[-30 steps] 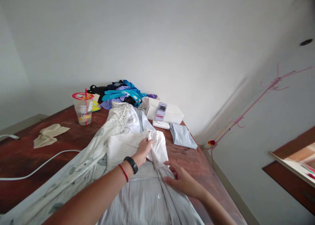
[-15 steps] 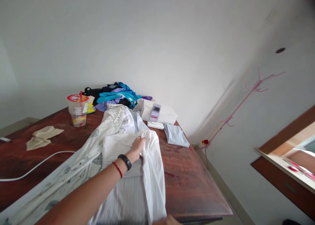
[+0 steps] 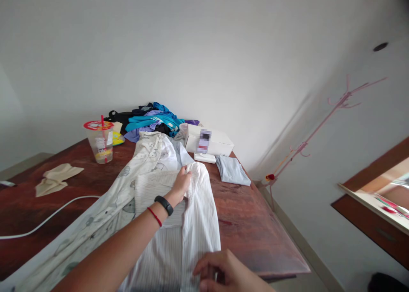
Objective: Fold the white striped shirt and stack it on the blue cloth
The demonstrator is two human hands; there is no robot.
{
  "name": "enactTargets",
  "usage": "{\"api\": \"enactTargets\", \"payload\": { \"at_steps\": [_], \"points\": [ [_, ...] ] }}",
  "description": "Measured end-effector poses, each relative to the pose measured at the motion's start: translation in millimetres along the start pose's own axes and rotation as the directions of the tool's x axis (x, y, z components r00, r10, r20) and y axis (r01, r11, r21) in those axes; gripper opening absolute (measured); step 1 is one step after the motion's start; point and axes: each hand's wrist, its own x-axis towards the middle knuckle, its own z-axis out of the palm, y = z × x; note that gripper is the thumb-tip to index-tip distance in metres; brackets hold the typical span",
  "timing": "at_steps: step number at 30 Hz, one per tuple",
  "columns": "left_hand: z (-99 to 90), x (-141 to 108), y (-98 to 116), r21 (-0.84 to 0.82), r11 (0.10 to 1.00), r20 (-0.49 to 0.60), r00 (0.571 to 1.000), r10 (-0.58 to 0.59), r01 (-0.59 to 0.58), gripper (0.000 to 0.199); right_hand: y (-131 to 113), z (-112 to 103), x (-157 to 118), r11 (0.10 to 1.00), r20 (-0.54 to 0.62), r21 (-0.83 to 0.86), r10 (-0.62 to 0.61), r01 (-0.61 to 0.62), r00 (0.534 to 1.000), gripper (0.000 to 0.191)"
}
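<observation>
A white shirt with thin stripes [image 3: 159, 249] lies partly folded on the table. Near its far right fold, my left hand [image 3: 182, 182], with a black band and a red string at the wrist, has its fingers closed on the cloth. My right hand [image 3: 228, 270] is at the bottom, over the shirt's near right edge. Its fingers are bent, with a gap between them and the thumb, and no cloth shows in them. Left of the shirt, a long pale garment with grey prints [image 3: 118, 194] stretches along the table.
A heap of blue, purple and black clothes [image 3: 156, 121] lies by the wall. Nearby are a plastic cup with a straw [image 3: 101, 145], a white box [image 3: 220, 142], a folded grey cloth [image 3: 233, 170], a beige cloth [image 3: 57, 179] and a white cable [image 3: 41, 226]. A pink coat stand [image 3: 316, 134] leans right.
My right hand has come further into view from the bottom edge, over the shirt's right side. My left hand keeps its hold on the shirt. The view has shifted slightly.
</observation>
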Motion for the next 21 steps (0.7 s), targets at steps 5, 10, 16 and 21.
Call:
{"api": "enactTargets", "payload": {
  "at_steps": [5, 10, 16, 21],
  "points": [
    [-5.4, 2.1, 5.8, 0.174, 0.985, -0.012, 1.0, 0.0, 0.002, 0.04, 7.4, -3.6, -5.7, 0.997, -0.178, -0.014, 0.072, -0.076, 0.981, 0.028],
    [-12.0, -6.0, 19.0, 0.402, 0.916, -0.011, 1.0, 0.017, -0.011, 0.052, 19.6, -5.1, -3.4, 0.98, -0.462, -0.149, 0.046, -0.129, 0.886, 0.018],
    [-20.7, -15.2, 20.4, 0.825, 0.551, 0.06, 0.988, 0.141, -0.129, 0.066, 38.1, -18.4, 1.9, 0.965, -0.564, -0.204, 0.023, -0.166, 0.825, 0.029],
    [-23.1, -18.0, 15.5, 0.883, 0.434, 0.123, 0.981, 0.149, -0.177, 0.073, 48.2, -19.5, 8.2, 0.984, -0.644, -0.093, 0.055, -0.149, 0.763, 0.041]
  ]
}}
